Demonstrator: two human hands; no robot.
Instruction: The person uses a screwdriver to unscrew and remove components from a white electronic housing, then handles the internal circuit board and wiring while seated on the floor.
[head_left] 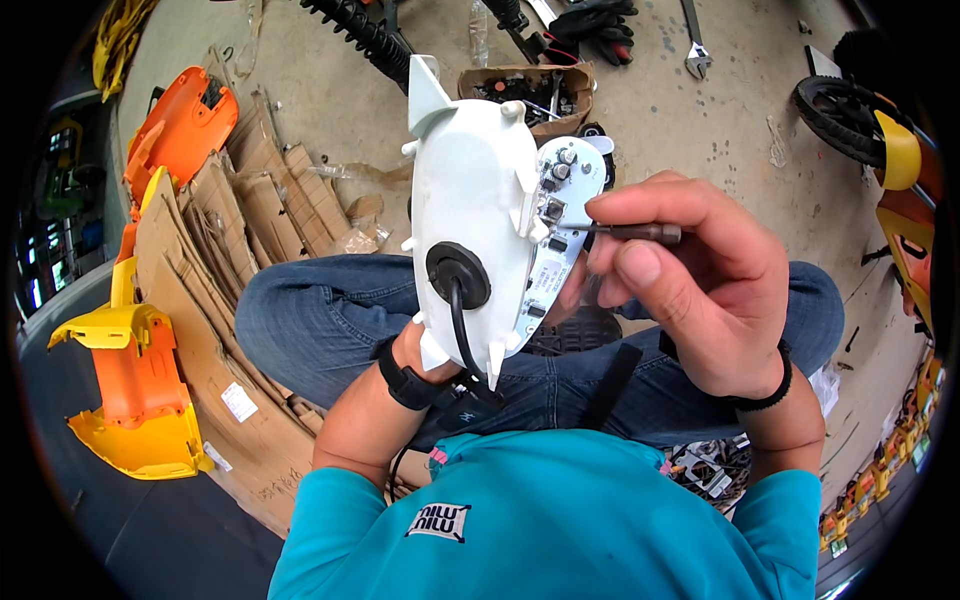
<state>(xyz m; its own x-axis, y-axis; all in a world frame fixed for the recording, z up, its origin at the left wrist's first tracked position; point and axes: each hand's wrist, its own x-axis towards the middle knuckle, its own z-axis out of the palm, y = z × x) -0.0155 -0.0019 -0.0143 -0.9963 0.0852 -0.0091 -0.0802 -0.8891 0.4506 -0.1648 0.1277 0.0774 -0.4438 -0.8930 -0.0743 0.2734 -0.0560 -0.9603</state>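
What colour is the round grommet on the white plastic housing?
Black grommet, clearest in the head view.

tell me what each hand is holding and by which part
The right hand pinches a thin dark screwdriver by its shaft near the handle. The left hand props the white housing from its lower end, fingers hidden behind it.

Premises: a repair workshop for small electric vehicles, with work carried out on the floor. I am seated on a stained bare concrete floor (700, 110). Flattened cardboard sheets (250, 230) lie to my left, with orange and yellow plastic body panels (140, 400) beside them. An adjustable wrench (694, 45), black work gloves (600, 25) and an open cardboard box of small parts (530, 95) lie ahead of me. A small black wheel with a yellow fender (865, 125) stands to my right. A ribbed black spring (365, 35) lies near the box.
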